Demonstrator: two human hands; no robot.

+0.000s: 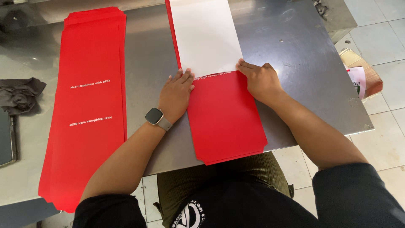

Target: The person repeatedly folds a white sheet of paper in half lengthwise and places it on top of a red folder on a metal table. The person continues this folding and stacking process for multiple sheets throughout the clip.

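A: Head view: what are they doing?
B: Left hand [175, 93] and right hand [260, 80] press flat, fingers spread, on the folded red sheet [223, 118] between them on the counter [295, 50].

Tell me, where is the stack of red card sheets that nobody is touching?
In the head view, the stack of red sheets lies on the left side of the metal table, between a crumpled grey cloth and the left hand.
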